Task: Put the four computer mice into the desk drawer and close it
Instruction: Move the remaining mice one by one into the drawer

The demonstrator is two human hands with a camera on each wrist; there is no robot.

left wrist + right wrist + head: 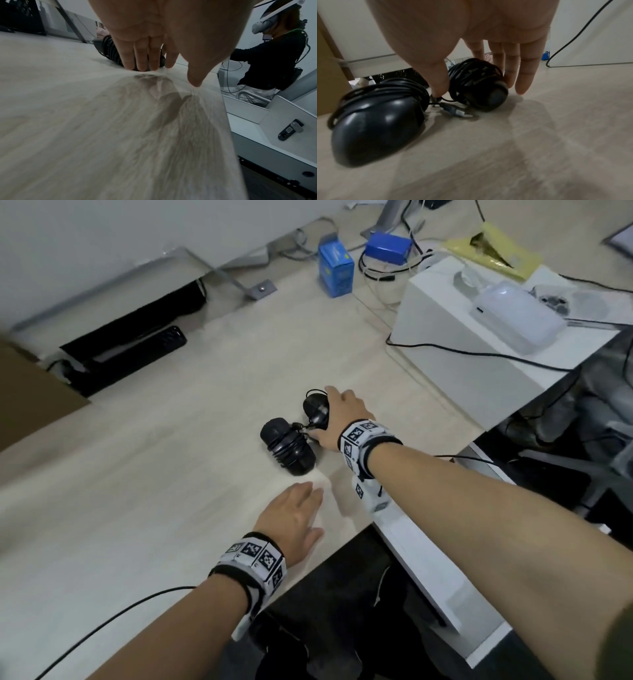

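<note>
Two blue boxes [335, 270] [388, 248] stand at the back of the desk [171, 474] among loose cables. A white box [462, 344] carries a clear plastic case [513, 314]. A black keyboard [133, 350] lies at left beside brown cardboard [30, 395].

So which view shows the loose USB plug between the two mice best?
The right wrist view: the USB plug lies in clear sight on the desk between both mice. The head view shows only a small dark tangle there; the left wrist view hides it behind the fingers.
</note>
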